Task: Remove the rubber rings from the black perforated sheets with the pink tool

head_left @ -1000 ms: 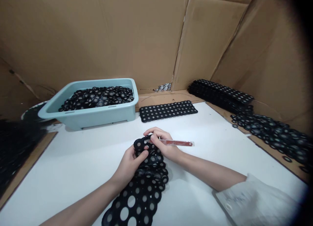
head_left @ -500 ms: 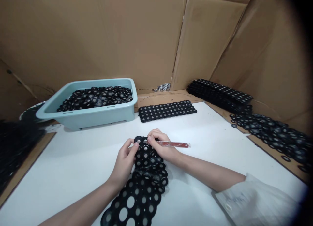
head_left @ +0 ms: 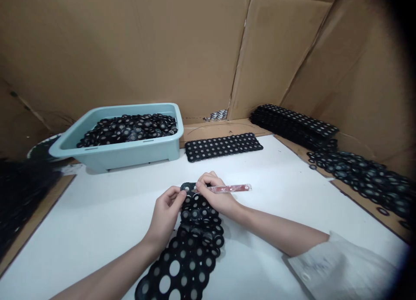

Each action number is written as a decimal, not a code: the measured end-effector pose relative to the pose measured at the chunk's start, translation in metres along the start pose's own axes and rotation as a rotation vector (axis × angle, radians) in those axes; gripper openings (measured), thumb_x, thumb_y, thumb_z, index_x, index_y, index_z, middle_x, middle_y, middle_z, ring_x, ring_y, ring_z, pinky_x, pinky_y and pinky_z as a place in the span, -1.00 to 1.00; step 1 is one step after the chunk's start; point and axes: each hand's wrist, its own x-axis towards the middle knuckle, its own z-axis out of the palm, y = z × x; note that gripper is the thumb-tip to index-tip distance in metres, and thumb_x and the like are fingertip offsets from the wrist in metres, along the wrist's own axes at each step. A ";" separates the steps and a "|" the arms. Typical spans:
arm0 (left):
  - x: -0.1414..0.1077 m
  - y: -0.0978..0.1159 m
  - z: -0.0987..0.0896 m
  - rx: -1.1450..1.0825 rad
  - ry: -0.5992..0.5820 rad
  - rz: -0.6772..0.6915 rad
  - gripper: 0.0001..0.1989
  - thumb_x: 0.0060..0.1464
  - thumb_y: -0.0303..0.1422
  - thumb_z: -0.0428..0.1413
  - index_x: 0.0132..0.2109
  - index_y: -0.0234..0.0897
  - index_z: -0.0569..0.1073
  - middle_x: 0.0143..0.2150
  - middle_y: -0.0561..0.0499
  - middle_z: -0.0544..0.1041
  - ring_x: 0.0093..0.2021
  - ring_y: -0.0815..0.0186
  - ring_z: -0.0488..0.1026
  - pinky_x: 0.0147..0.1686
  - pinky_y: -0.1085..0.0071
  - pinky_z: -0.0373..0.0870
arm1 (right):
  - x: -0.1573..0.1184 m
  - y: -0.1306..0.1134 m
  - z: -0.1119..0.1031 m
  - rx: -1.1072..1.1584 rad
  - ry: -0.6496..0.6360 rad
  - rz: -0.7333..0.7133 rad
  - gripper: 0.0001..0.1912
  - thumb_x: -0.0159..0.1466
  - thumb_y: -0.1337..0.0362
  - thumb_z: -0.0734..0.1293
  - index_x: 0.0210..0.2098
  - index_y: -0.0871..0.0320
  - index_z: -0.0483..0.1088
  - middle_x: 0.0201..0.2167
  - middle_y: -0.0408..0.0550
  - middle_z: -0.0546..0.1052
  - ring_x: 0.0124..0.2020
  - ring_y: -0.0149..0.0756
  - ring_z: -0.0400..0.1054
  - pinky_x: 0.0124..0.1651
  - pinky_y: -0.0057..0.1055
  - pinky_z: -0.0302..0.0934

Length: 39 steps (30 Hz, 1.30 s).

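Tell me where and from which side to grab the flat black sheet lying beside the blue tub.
Probably best to pinch the sheet at its near long edge, coming from the person's side. It lies flat on the white table, so nothing stands up to grip; the punched holes along the rim give fingers purchase. The tub crowds its left end, and the cardboard wall rises behind it.

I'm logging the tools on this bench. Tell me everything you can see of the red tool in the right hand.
The red tool is a slim, flat, translucent red stick, plastic by its look. It lies nearly level above the white table, its free end pointing right. The right hand pinches its left end, the tip at the black perforated sheet, which the left hand steadies.
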 end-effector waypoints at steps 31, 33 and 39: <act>0.009 0.002 -0.001 0.008 -0.023 -0.046 -0.74 -0.04 -0.21 0.08 -0.24 -0.30 0.42 -0.43 0.04 0.39 -0.42 0.36 0.26 -0.37 0.49 0.19 | 0.004 0.005 0.003 0.095 0.086 0.232 -0.74 0.15 0.22 0.21 -0.63 0.15 0.22 -0.51 -0.16 0.35 -0.34 -0.34 0.25 -0.18 -0.36 0.08; 0.009 0.001 -0.002 -0.004 -0.019 -0.058 -0.69 -0.06 -0.21 0.09 -0.18 -0.31 0.41 -0.42 0.03 0.39 -0.42 0.35 0.27 -0.35 0.48 0.19 | 0.004 0.007 0.004 0.128 0.077 0.224 -0.73 0.16 0.23 0.19 -0.65 0.16 0.22 -0.55 -0.17 0.35 -0.35 -0.34 0.25 -0.20 -0.37 0.09; 0.010 -0.002 -0.003 -0.002 -0.003 -0.056 -0.70 -0.08 -0.22 0.10 -0.21 -0.30 0.41 -0.47 0.07 0.36 -0.46 0.37 0.25 -0.36 0.47 0.19 | 0.005 0.012 0.005 0.125 0.101 0.201 -0.72 0.18 0.23 0.17 -0.64 0.15 0.17 -0.55 -0.17 0.31 -0.38 -0.36 0.22 -0.22 -0.38 0.08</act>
